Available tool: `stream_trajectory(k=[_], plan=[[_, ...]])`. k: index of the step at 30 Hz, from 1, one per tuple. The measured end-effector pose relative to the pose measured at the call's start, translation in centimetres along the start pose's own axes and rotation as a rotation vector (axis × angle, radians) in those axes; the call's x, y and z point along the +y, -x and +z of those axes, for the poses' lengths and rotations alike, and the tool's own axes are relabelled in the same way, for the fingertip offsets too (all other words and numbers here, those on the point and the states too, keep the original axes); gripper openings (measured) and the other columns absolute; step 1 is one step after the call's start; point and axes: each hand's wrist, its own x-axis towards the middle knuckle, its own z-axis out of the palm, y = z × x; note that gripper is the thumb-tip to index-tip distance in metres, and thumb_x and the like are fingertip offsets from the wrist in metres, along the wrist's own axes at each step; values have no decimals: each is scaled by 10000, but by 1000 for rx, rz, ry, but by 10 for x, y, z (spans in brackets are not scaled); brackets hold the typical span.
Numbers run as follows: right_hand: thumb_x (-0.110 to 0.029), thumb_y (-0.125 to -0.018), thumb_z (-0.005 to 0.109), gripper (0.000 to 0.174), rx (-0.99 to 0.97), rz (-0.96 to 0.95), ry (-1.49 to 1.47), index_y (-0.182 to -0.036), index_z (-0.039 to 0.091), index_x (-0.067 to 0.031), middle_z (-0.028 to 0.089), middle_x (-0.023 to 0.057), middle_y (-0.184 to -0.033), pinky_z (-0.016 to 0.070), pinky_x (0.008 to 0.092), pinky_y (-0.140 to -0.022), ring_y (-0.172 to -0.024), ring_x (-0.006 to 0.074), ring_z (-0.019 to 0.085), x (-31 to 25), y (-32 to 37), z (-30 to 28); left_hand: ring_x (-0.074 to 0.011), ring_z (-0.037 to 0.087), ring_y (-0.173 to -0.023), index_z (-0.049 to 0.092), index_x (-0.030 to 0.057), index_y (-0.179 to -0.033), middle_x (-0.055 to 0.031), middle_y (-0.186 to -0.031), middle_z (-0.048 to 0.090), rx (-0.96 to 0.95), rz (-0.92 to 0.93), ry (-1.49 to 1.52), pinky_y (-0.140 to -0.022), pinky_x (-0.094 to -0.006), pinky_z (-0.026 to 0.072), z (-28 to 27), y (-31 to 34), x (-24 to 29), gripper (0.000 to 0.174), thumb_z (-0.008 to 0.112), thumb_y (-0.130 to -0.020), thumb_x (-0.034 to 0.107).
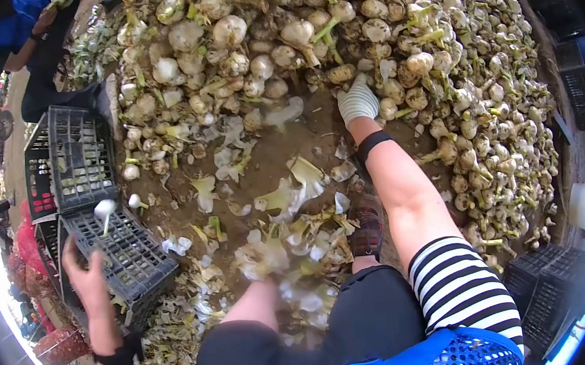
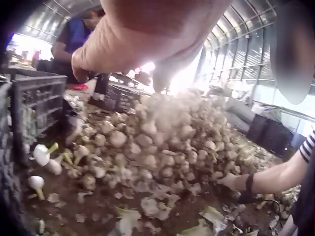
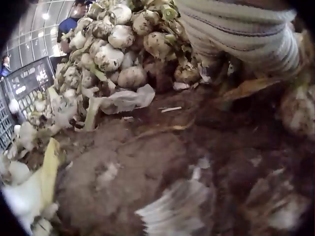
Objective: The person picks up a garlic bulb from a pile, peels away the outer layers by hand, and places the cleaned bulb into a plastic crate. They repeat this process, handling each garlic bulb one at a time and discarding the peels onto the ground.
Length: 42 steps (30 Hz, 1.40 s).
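My bare left hand (image 1: 90,278) is beside the black plastic crate (image 1: 146,265), its fingers and thumb apart with nothing between them. Just beyond the fingertips, a clean white garlic bulb (image 1: 105,208) with a short stem shows over the crate's slats. My right hand (image 1: 358,102), in a striped white knit glove, reaches down into the near edge of a big heap of soil-covered garlic (image 1: 298,33). Seen from the right wrist, a dirty bulb (image 3: 187,72) sits right below the gloved hand (image 3: 241,32). The right fingertips are hidden, so I cannot tell whether they grip a bulb.
Another black crate (image 1: 80,158) stands behind the first one. Peeled skins and cut leaves (image 1: 293,189) litter the soil between my feet and the heap. A second clean bulb (image 1: 137,201) lies near the crates. Another person (image 2: 74,42) is at the far left.
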Motion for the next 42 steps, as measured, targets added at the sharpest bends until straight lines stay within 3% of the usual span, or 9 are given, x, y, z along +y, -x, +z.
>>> stream_trajectory(k=[3, 5, 7, 9, 11, 19, 20, 24, 42], plan=[[-352, -719, 677, 627, 83, 84, -131, -1184, 462, 10, 634, 177, -991, 476, 366, -787, -880, 313, 616, 5, -5, 26, -205, 428, -1163, 425, 53, -1269, -98, -1281, 448, -291, 10, 20, -964, -332, 350, 68, 10, 82, 516, 524, -762, 64], [-247, -741, 682, 489, -450, 59, -1094, -1132, 528, 3, 639, 93, -961, 475, 287, -739, -806, 189, 599, 14, 16, 38, -231, 424, -1165, 353, 84, -1327, -125, -1291, 428, -530, -81, 309, -966, -351, 359, 115, 19, 102, 581, 516, -770, 82], [-153, -775, 654, 333, -683, -81, -1032, -1068, 586, -10, 618, 28, -933, 453, 227, -690, -769, 109, 544, -12, 86, -7, -291, 431, -1141, 244, 108, -1388, -147, -1240, 437, -703, 3, 420, -918, -374, 417, 163, 29, 98, 681, 560, -786, 150], [-107, -763, 644, 252, -932, -366, -997, -1011, 631, -65, 635, 28, -899, 456, 252, -679, -759, 128, 567, -20, 138, -30, -254, 476, -1091, 287, 104, -1353, -116, -1169, 471, -933, -563, 942, -871, -370, 455, 177, 47, 134, 685, 619, -756, 152], [-89, -714, 670, 234, -578, -1161, -784, -947, 665, -119, 633, 28, -819, 461, 293, -678, -708, 162, 577, -19, 151, -38, -202, 515, -1029, 339, 101, -1289, -73, -1100, 491, -1089, -639, 1024, -856, -361, 470, 190, 60, 127, 647, 659, -727, 134], [-9, -689, 552, 547, 586, -1234, -502, -1224, 476, -87, 560, 105, -849, 416, 445, -867, -759, 313, 557, -70, 172, -24, -133, 475, -1032, 343, 69, -1175, -65, -1119, 461, -659, 103, 874, -904, -283, 407, 201, 82, 141, 695, 726, -601, -17], [-17, -670, 582, 605, -1, -1276, -527, -1256, 462, -112, 583, 118, -944, 357, 476, -953, -862, 314, 578, -48, 199, -46, -119, 440, -1072, 355, 79, -1151, -59, -1130, 443, -714, -103, 1071, -919, -270, 383, 201, 90, 149, 670, 660, -583, -101], [-53, -696, 611, 659, 91, -1301, -332, -1310, 376, -105, 552, 132, -1184, 266, 512, -1020, -1123, 326, 516, -42, 169, -40, -110, 476, -956, 334, 93, -1154, -42, -1054, 443, -680, -46, 1032, -805, -245, 439, 197, 85, 144, 607, 591, -636, -89], [-82, -641, 582, 542, 32, -1511, -229, -1176, 496, -69, 558, 97, -1076, 410, 394, -797, -971, 273, 539, -33, 171, -44, -106, 468, -962, 312, 54, -1194, -63, -1058, 461, -815, -199, 825, -853, -254, 399, 194, 76, 139, 592, 576, -678, -63]])
